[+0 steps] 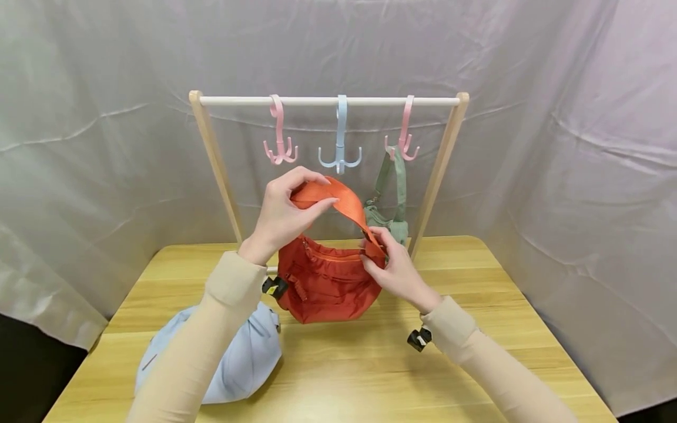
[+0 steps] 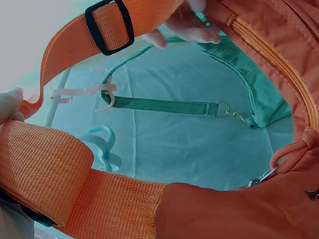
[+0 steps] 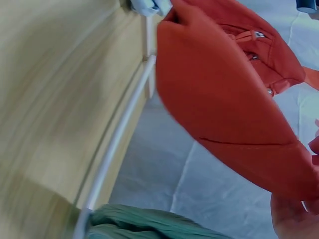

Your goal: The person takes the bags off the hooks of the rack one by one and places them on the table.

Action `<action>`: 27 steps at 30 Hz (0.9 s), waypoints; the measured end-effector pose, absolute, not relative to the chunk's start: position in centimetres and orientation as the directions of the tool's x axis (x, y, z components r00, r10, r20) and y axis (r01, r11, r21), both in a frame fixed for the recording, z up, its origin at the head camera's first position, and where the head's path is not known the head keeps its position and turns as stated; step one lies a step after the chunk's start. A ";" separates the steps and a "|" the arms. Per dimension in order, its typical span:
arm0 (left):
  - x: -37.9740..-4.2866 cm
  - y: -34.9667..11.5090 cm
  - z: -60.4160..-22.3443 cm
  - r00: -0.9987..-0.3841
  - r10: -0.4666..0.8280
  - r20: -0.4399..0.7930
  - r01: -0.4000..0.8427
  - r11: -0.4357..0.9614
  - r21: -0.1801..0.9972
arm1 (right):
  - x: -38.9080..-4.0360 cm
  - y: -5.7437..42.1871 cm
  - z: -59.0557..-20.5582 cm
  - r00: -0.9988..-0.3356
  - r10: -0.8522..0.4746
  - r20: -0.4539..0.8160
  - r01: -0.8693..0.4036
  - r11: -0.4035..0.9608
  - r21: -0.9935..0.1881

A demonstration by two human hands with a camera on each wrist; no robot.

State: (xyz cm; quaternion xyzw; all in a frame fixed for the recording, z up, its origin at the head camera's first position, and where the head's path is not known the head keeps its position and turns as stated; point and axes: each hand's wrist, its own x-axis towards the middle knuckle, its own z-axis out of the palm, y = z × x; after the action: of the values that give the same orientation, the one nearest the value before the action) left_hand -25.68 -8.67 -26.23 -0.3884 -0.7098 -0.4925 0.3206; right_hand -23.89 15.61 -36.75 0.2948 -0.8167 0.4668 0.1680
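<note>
A red shoulder bag (image 1: 330,288) with an orange webbing strap (image 1: 346,200) hangs above the table, upright, its zipped opening on top. My left hand (image 1: 282,214) grips the strap's raised loop between thumb and fingers. At the bag's right end, my right hand (image 1: 396,270) pinches the strap where it meets the body. In the left wrist view the strap passes through a black slider buckle (image 2: 123,25). The right wrist view shows the underside of the bag (image 3: 224,109), with right-hand fingers at its edge. Behind it, a green bag (image 1: 396,229) hangs by its strap from the right pink hook (image 1: 406,132).
A rack with a white bar (image 1: 233,101) and wooden legs stands at the back. The left pink hook (image 1: 280,132) and a light blue hook (image 1: 341,132) also hang from it. On the table (image 1: 338,376), a pale blue bag (image 1: 243,364) lies partly beneath my left forearm.
</note>
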 end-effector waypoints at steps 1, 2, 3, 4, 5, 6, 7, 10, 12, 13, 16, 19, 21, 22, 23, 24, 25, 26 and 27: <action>-25.6 -8.7 -26.3 -0.494 0.234 0.837 0.866 0.212 0.452 | -23.8 15.7 -37.0 -0.770 -0.325 0.549 -0.638 0.394 -0.662; -25.5 -8.7 -26.3 -0.495 0.232 0.837 0.866 0.210 0.454 | -23.7 15.8 -37.2 -0.772 -0.324 0.547 -0.636 0.396 -0.662; -25.4 -8.7 -26.4 -0.497 0.231 0.837 0.865 0.207 0.456 | -23.6 15.8 -37.4 -0.774 -0.323 0.544 -0.633 0.398 -0.664; -25.2 -8.7 -26.4 -0.498 0.230 0.836 0.865 0.204 0.459 | -23.5 15.9 -37.7 -0.778 -0.318 0.542 -0.629 0.403 -0.665; -25.1 -8.7 -26.5 -0.500 0.228 0.836 0.864 0.203 0.461 | -23.4 16.0 -37.9 -0.783 -0.312 0.538 -0.622 0.406 -0.670; -25.0 -8.7 -26.6 -0.501 0.225 0.836 0.863 0.200 0.463 | -23.2 16.0 -38.0 -0.787 -0.305 0.536 -0.617 0.404 -0.675; -24.9 -8.6 -26.7 -0.500 0.222 0.837 0.864 0.197 0.464 | -23.1 16.0 -38.2 -0.792 -0.297 0.533 -0.610 0.402 -0.683; -24.5 -8.6 -26.8 -0.497 0.216 0.841 0.866 0.193 0.462 | -22.8 16.0 -38.7 -0.804 -0.258 0.535 -0.593 0.400 -0.699; -24.2 -8.6 -27.0 -0.492 0.209 0.845 0.869 0.186 0.459 | -22.6 15.9 -39.1 -0.811 -0.237 0.535 -0.583 0.407 -0.703; -24.1 -8.5 -27.1 -0.489 0.208 0.847 0.870 0.182 0.457 | -22.6 15.9 -39.3 -0.814 -0.225 0.535 -0.577 0.421 -0.700; -23.8 -8.3 -27.4 -0.477 0.195 0.857 0.877 0.168 0.450 | -22.4 16.0 -39.9 -0.823 -0.193 0.534 -0.553 0.487 -0.676; -23.5 -8.2 -27.8 -0.468 0.185 0.864 0.882 0.164 0.442 | -22.4 16.0 -40.2 -0.833 -0.162 0.529 -0.530 0.509 -0.679; -23.4 -8.3 -28.1 -0.468 0.184 0.864 0.881 0.169 0.441 | -22.5 16.1 -40.3 -0.843 -0.144 0.518 -0.524 0.434 -0.733; -23.3 -8.3 -28.3 -0.470 0.186 0.863 0.880 0.176 0.442 | -22.6 16.1 -40.4 -0.847 -0.134 0.514 -0.524 0.377 -0.764; -23.2 -8.4 -28.5 -0.474 0.189 0.860 0.878 0.182 0.444 | -22.8 16.1 -40.5 -0.849 -0.122 0.514 -0.524 0.321 -0.789; -23.2 -8.5 -28.7 -0.480 0.195 0.855 0.874 0.187 0.448 | -22.9 16.1 -40.5 -0.852 -0.107 0.513 -0.522 0.257 -0.813; -23.1 -8.7 -28.9 -0.489 0.206 0.848 0.870 0.190 0.455 | -22.9 16.1 -40.4 -0.854 -0.091 0.513 -0.520 0.198 -0.831; -23.0 -8.9 -29.2 -0.496 0.221 0.839 0.866 0.194 0.461 | -23.0 16.1 -40.4 -0.856 -0.071 0.512 -0.517 0.154 -0.842; -22.9 -9.1 -29.4 -0.506 0.241 0.828 0.861 0.197 0.468 | -23.0 16.1 -40.3 -0.857 -0.049 0.512 -0.514 0.125 -0.849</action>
State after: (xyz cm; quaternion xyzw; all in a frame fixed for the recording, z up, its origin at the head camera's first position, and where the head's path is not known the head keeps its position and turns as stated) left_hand -22.91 -9.10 -29.40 -0.3888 -0.7088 -0.5004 0.3099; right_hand -22.99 16.06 -40.32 0.1937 -0.7270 0.6326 0.1837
